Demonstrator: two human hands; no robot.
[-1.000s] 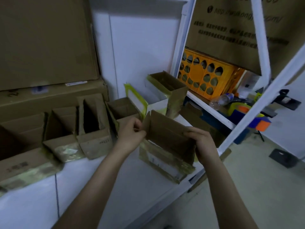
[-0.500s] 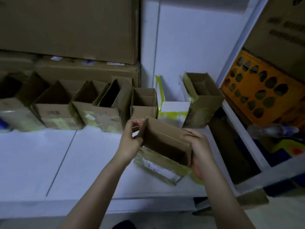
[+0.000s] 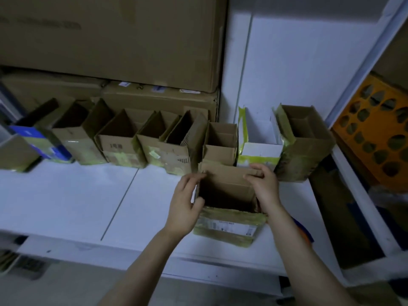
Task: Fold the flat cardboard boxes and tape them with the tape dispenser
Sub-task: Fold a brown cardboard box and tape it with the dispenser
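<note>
Cardboard box upright between left grip and right grip

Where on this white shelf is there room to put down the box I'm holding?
The widest bare patch is the shelf left of your left hand, in front of the row of boxes, across the seam. A narrower strip lies right of your right hand, before the end box. The back is crowded, boxes side by side.

A storeroom or packing area, large stacked cartons against the wall; white shelf lined with small taped boxes; orange plastic crate alongside
</note>
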